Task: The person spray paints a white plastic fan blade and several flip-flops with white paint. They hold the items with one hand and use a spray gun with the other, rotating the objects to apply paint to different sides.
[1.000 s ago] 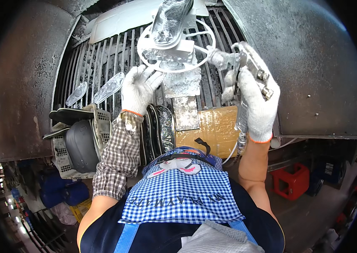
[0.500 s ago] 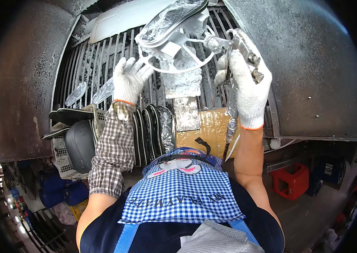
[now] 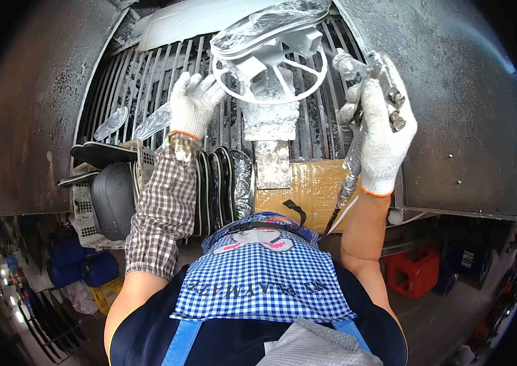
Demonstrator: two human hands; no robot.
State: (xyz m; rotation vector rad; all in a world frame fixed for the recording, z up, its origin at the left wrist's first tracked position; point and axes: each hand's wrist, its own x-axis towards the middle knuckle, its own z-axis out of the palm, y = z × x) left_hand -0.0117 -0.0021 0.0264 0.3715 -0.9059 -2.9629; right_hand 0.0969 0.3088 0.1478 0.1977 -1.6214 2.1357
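Observation:
My right hand [image 3: 386, 137], in a white knit glove, is wrapped round a spray gun [image 3: 351, 66] coated in pale residue, its nozzle end pointing left. A hose [image 3: 348, 183] hangs down below it. My left hand [image 3: 194, 107], gloved too, is raised with fingers spread beside the rim of a white spoked turntable wheel [image 3: 304, 96]. Nothing is in it; whether a fingertip touches the rim I cannot tell. On top of the wheel rests a dark shoe-shaped piece [image 3: 264, 33] covered in shiny film. The wheel stands on a crusted white base [image 3: 270, 122].
Slatted bars [image 3: 142, 76] form the surface between dark metal side walls [image 3: 453, 116]. Two flat film-covered sole shapes [image 3: 111, 123] lie at left. A row of dark soles [image 3: 225, 183] stands nearer me, beside a pale basket [image 3: 84, 210] and taped cardboard [image 3: 313, 186].
My right hand and the spray gun have moved right, away from the wheel. The wheel and shoe-shaped piece appear further right and slightly turned. My left hand stays spread by the rim.

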